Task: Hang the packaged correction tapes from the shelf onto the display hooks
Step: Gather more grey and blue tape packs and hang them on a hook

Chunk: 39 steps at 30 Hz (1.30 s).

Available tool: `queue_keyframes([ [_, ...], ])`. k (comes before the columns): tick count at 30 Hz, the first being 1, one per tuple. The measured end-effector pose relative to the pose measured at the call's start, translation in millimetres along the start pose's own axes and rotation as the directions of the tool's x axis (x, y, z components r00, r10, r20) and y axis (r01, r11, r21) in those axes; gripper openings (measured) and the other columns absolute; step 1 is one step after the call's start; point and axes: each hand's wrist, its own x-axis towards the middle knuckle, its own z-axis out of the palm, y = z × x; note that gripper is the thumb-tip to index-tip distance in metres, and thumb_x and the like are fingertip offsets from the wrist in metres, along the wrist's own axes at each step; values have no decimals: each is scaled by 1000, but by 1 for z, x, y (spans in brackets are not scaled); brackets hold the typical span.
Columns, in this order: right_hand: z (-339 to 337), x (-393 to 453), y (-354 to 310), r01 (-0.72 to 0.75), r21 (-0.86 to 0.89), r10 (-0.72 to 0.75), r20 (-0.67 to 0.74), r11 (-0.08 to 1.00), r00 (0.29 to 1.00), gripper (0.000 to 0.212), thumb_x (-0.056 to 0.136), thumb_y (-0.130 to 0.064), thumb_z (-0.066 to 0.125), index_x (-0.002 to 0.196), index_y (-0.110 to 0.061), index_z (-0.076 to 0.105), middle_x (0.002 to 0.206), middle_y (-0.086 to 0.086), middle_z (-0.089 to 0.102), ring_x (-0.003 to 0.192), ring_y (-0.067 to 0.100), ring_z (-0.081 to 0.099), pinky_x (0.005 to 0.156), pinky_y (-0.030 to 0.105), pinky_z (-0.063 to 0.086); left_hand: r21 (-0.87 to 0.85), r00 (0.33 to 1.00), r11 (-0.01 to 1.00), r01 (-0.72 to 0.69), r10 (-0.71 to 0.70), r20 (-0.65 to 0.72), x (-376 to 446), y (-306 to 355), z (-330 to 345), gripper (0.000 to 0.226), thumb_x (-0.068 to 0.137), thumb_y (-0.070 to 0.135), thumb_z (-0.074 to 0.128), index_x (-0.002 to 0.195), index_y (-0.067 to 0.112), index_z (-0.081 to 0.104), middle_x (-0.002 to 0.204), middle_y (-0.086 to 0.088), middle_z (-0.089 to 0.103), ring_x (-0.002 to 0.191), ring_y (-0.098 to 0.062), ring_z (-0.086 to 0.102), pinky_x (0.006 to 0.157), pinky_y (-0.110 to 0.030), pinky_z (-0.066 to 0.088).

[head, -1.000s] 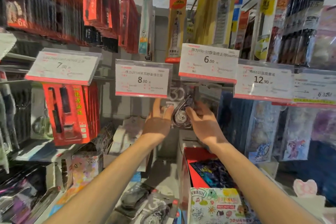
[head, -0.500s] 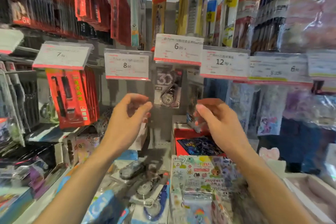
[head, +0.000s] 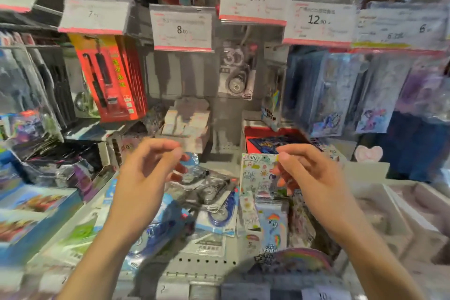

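Left hand (head: 143, 178): grip empty, fingers loosely curled, thumb and fingertips apart.
Right hand (head: 314, 178): grip empty, same loose curl, nothing pinched.
Hung tape (head: 237, 73): one package on its hook under the 6.00 tag (head: 254, 0), long axis vertical, above and between both hands.
Loose tapes (head: 209, 192): a heap of packages lying flat on the shelf (head: 202, 263), below and between the hands, overlapping, long axes mostly slanting away to the right. The heap sits just under the left fingertips, so the left hand is judged nearer; the right hovers over sticker packs (head: 258, 173) beside it.
Blur hides finer detail.
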Motion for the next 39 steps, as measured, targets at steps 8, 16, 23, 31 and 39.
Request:
queue_keyframes([
  [8, 60, -10, -10, 52, -96, -61, -92, 994, 994, 9, 99, -25, 65, 99, -28, 74, 80, 6, 77, 64, 10, 68, 56, 19, 53, -4, 998, 1000, 8, -8, 70, 25, -17, -79, 8, 95, 15, 67, 96, 21, 71, 84, 1, 79, 69, -11, 74, 64, -17, 56],
  [16, 152, 4, -6, 77, -147, -93, -109, 986, 990, 8, 98, -15, 66, 104, -16, 71, 64, -12, 70, 60, 3, 60, 56, 10, 46, 6, 977, 999, 41, -41, 208, 70, -34, -168, 5, 93, 15, 68, 95, 19, 69, 79, -3, 76, 65, -11, 69, 61, -21, 57],
  [23, 181, 14, 43, -34, -293, -6, -133, 956, 991, 8, 98, -17, 67, 100, -24, 70, 76, 1, 75, 63, 2, 60, 56, 13, 46, 145, 931, 983, 110, -153, 330, 93, -65, -171, 13, 96, 1, 65, 94, 14, 65, 71, 1, 70, 59, -7, 65, 58, -16, 52],
  [31, 180, 26, 96, -53, -717, -36, -108, 696, 993, 13, 93, -22, 72, 105, -21, 68, 98, -7, 66, 93, 15, 60, 83, 33, 47, 544, 799, 839, -12, -319, 510, 125, -122, -105, 20, 94, 24, 71, 111, 18, 64, 92, -3, 69, 81, -19, 64, 84, -37, 53],
  [39, 169, 28, 130, -121, -772, 57, -110, 624, 992, 32, 91, -31, 76, 117, -14, 70, 125, 3, 64, 118, 24, 53, 96, 24, 35, 745, 688, 596, -300, -405, 601, 140, -170, -48, 47, 87, 60, 68, 80, 14, 60, 81, -4, 57, 98, -34, 64, 76, -35, 45],
])
